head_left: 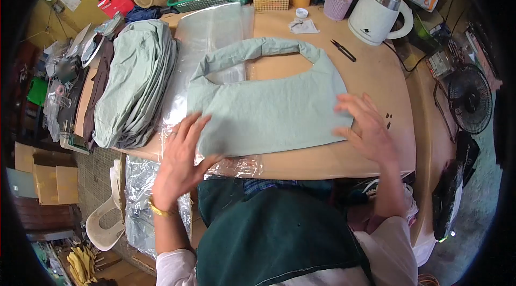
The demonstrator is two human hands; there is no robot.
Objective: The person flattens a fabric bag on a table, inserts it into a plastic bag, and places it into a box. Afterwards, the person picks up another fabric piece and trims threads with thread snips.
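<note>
Through the head view, I had the pale green bag [269, 111] flat on the surface [376, 76], its handle looped away from me. My left hand [180, 157] was spread over its near left corner; my right hand [373, 130] was at its right side, fingers loosely curved and parted from the thumb. Neither seemed to grip anything; blur hid whether the fingertips touched. I judged that an uneven pull could crease the cloth, and that the slick clear plastic [212, 25] partly under it could let it slide. Sweeping too far right risked catching the black snips [343, 51].

I counted two hands, one bag laid out, one pair of snips, one white kettle [373, 17] and one fan [470, 98]. The green pile [131, 82] and the plastic layers overlapped too much to count.
</note>
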